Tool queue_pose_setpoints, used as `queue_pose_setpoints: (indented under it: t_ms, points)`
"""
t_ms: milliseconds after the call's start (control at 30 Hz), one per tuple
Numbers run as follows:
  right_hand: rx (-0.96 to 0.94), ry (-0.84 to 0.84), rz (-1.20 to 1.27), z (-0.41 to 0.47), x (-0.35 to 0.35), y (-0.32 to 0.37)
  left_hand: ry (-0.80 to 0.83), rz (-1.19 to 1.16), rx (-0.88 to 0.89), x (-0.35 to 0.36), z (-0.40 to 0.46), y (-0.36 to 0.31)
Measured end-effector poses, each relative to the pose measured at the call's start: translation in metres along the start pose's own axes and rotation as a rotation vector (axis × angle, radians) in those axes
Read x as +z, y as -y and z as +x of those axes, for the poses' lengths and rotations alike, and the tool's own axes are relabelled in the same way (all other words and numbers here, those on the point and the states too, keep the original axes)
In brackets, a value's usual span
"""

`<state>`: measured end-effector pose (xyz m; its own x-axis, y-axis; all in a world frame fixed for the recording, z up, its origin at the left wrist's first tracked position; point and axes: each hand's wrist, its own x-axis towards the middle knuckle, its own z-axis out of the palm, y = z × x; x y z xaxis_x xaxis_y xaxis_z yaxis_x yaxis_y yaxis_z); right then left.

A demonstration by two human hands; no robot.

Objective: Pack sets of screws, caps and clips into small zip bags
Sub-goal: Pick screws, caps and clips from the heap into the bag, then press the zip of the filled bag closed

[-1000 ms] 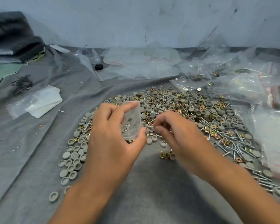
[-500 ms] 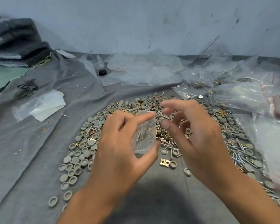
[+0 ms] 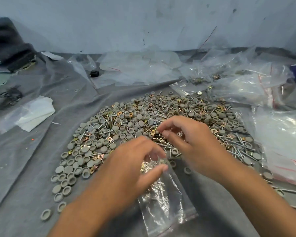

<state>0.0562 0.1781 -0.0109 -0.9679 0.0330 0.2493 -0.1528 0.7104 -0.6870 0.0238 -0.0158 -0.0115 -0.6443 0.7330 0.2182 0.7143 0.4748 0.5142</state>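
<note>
Zip bag lies on the grey desk just before the pile of screws, caps and clips, pinched by my left hand — my right hand, fingers curled, picks there — so I should keep its mouth open.

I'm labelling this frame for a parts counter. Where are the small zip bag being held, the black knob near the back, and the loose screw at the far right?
small zip bag (image 3: 167, 200), head view, crinkled clear middle.
black knob (image 3: 94, 73), head view, its top.
loose screw (image 3: 288, 191), head view, mid-shaft.
</note>
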Motion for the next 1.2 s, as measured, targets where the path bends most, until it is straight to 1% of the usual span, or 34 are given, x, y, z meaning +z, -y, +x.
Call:
queue_pose_setpoints:
  t_ms: [33, 133, 200, 267, 333, 367, 400, 500, 633, 700, 800, 900, 967, 1033, 1067, 1133, 1200]
  points:
    - [0.021, -0.022, 0.016, 0.0, -0.003, -0.003, 0.07, -0.001, 0.008, 0.001, -0.002, -0.002]
    - [0.056, -0.086, 0.027, 0.001, -0.011, -0.009, 0.193, -0.039, 0.047, 0.004, -0.006, -0.008]
    - [0.076, -0.11, 0.053, 0.0, -0.012, -0.011, 0.279, 0.05, 0.11, 0.012, -0.011, -0.023]
    - [0.086, -0.108, 0.07, 0.001, -0.013, -0.011, 0.361, 0.178, 0.223, 0.029, -0.016, -0.035]
    - [0.095, -0.102, 0.081, 0.001, -0.014, -0.012, 0.434, 0.287, 0.264, 0.039, -0.017, -0.039]
    - [0.097, -0.102, 0.084, 0.001, -0.014, -0.013, 0.492, 0.298, 0.24, 0.039, -0.015, -0.042]
    - [0.098, -0.105, 0.09, 0.0, -0.015, -0.013, 0.508, 0.274, 0.226, 0.037, -0.013, -0.044]
    - [0.102, -0.115, 0.124, -0.001, -0.016, -0.015, 0.501, 0.199, 0.203, 0.039, -0.013, -0.036]
    - [0.101, -0.117, 0.118, -0.001, -0.019, -0.017, 0.592, 0.091, 0.048, 0.033, -0.01, -0.036]
    - [0.101, -0.12, 0.116, -0.002, -0.019, -0.017, 0.625, 0.077, -0.005, 0.028, -0.009, -0.037]
    - [0.104, -0.115, 0.118, -0.003, -0.018, -0.017, 0.591, 0.067, -0.042, 0.029, -0.009, -0.038]
    - [0.116, -0.105, 0.105, -0.002, -0.017, -0.016, 0.594, 0.199, -0.002, 0.035, -0.01, -0.041]
    - [0.124, -0.097, 0.105, -0.002, -0.017, -0.016, 0.603, 0.24, 0.019, 0.037, -0.008, -0.045]
    - [0.136, -0.081, 0.113, -0.002, -0.017, -0.015, 0.569, 0.208, -0.032, 0.037, -0.009, -0.044]
    - [0.138, -0.064, 0.112, -0.003, -0.018, -0.015, 0.496, 0.15, -0.08, 0.036, -0.01, -0.041]
    - [0.124, 0.009, 0.161, -0.004, -0.022, -0.012, 0.267, -0.026, -0.16, 0.025, -0.013, -0.031]
    - [0.082, 0.136, 0.322, -0.006, -0.027, -0.005, 0.014, -0.15, -0.127, 0.008, -0.012, -0.02]
